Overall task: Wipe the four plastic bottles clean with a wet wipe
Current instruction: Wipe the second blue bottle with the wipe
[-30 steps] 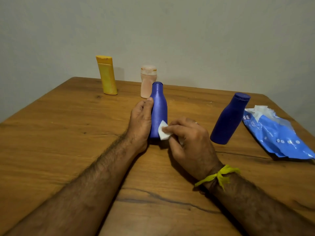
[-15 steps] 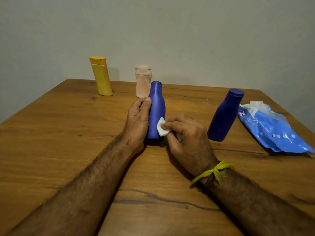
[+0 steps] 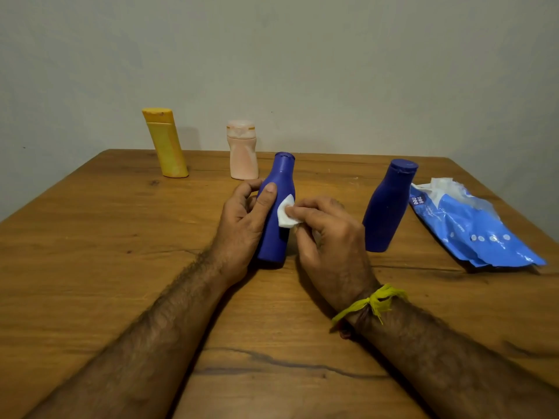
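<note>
Blue bottle (image 3: 276,213) at tabletop (image 3: 90,237) centre is gripped by left hand (image 3: 242,219), fingers hidden behind it; folded wipe (image 3: 286,211) is pinched against it by right hand (image 3: 329,234).

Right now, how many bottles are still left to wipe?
None looks finished for sure. The left hand holds one blue bottle while the right hand rubs the wipe on it. The other blue bottle, yellow bottle and pink bottle stand untouched.
</note>
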